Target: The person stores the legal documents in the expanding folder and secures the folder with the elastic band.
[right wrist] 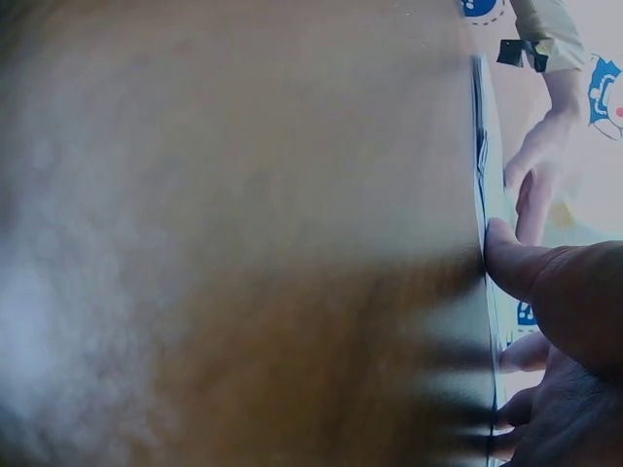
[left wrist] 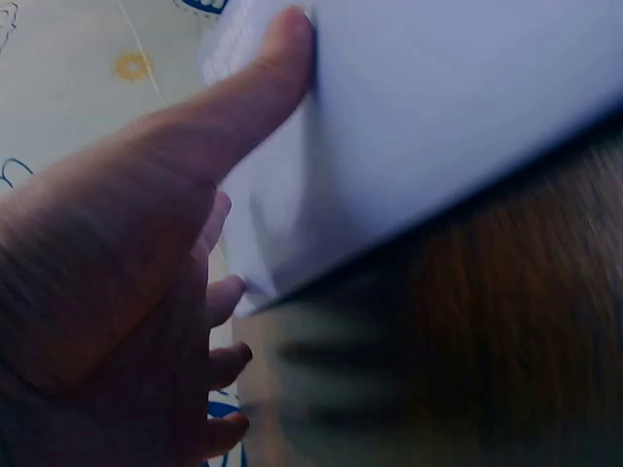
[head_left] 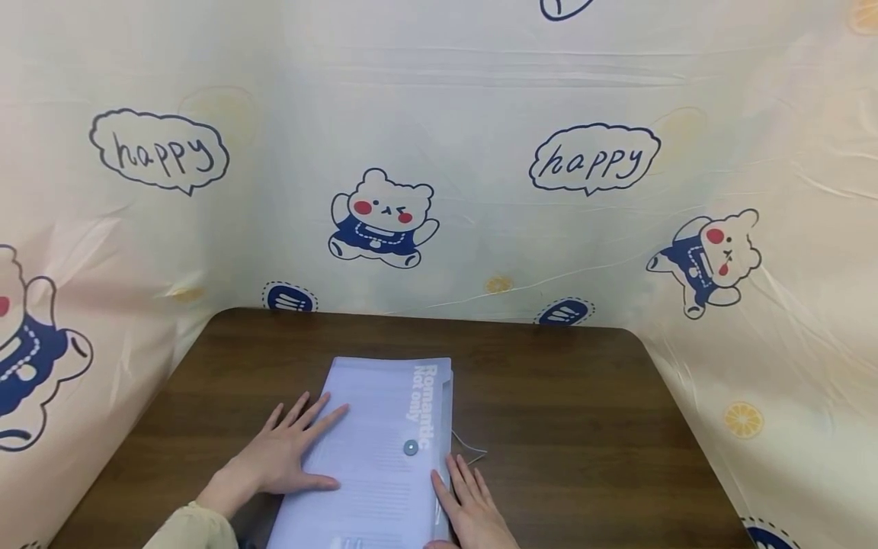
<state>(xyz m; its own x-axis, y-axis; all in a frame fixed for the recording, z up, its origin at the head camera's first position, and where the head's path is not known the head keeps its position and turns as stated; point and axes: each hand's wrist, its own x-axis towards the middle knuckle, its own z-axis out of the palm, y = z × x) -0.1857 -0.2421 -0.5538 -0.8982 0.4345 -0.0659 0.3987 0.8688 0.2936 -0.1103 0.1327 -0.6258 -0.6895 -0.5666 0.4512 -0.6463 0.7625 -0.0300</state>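
Note:
A lilac document folder lies on the brown table, its cover printed with white lettering and fitted with a round grey-blue button. My left hand rests spread over the folder's left edge, thumb and forefinger on the cover. In the left wrist view, the thumb touches the pale cover. At the right edge, my right hand touches the folder with its fingers extended. A thin string sticks out from that edge. The right wrist view shows the folder's layered edge beside the thumb.
The dark wooden table extends on both sides of the folder and behind it. A pale curtain with printed bears and "happy" bubbles surrounds the table at the back and sides.

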